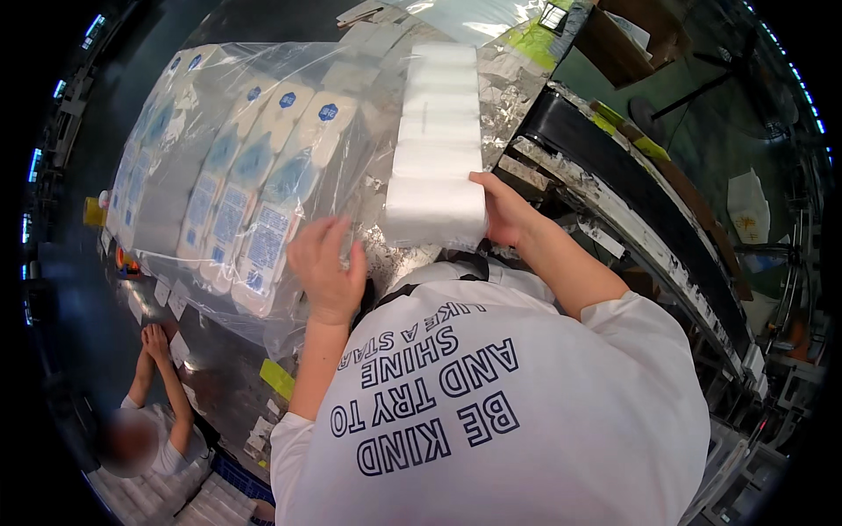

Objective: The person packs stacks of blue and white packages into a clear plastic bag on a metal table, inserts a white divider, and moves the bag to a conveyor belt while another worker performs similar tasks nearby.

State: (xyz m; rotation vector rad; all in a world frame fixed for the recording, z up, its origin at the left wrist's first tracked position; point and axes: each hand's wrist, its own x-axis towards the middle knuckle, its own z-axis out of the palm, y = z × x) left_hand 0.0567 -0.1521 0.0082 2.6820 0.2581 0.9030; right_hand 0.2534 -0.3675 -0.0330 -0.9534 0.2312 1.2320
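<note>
White packs (pixel 438 140), 1 row, at worktop (pixel 507 92) near edge. Right hand (pixel 509 210): fingers against side, clamping unclear. Left hand (pixel 324 267): fingers apart, near clear bag (pixel 250 175). Advisable: light, 2-sided support.

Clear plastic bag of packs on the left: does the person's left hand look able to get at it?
Likely yes: the left hand is open and empty beside the clear plastic bag, with nothing visible between them. Whether they touch, I can't tell.
</note>
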